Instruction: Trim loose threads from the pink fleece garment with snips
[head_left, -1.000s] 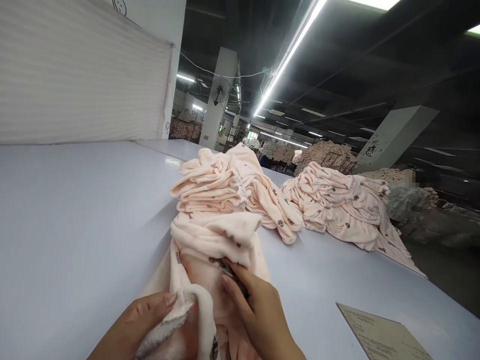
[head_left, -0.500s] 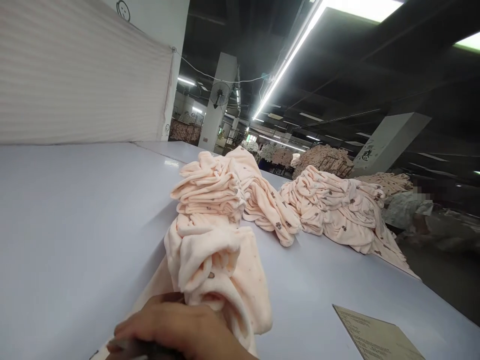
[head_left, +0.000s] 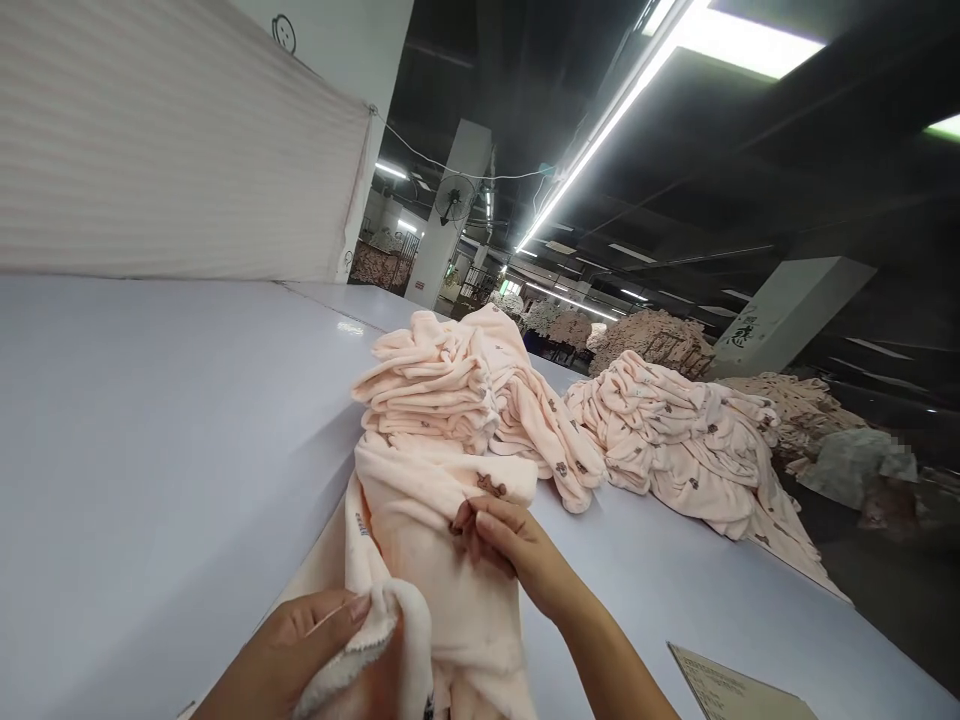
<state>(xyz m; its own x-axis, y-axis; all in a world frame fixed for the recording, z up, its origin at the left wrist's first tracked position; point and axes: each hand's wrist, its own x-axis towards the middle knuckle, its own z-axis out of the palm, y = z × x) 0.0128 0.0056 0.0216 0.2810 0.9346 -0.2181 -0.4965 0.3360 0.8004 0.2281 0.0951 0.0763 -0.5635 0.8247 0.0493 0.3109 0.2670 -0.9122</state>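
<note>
Being pinched by the left hand (head_left: 285,650), a peach fleece garment (head_left: 427,540) was held; the right hand (head_left: 521,550) had its fingers (head_left: 480,520) laid open on it, gripping nothing.

A pale pink fleece garment (head_left: 442,570), dotted with small brown prints, lies bunched and partly spread, its fuzzy white lining showing along a turned-over edge, its far end touching the front of a folded stack of matching garments (head_left: 424,385).

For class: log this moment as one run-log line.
left hand grips peach fleece garment | right hand touches it | stacked garments beyond
</note>
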